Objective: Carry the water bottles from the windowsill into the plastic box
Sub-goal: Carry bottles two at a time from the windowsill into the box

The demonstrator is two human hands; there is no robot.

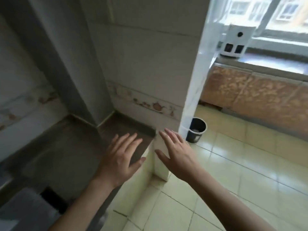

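Both hands are held out flat, palms down, holding nothing: the left hand (120,158) with fingers spread over the dark desk (66,152), the right hand (177,151) with fingers straight, past the desk's corner. The windowsill (270,61), well apart at upper right, carries only a white device (234,41); no water bottles or plastic box show. A dark bucket (196,130) stands on the floor tiles.

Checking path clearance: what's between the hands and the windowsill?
Head view: from the right hand, the white tiled pillar and a dark bucket on the floor, before the windowsill. No bottles visible.
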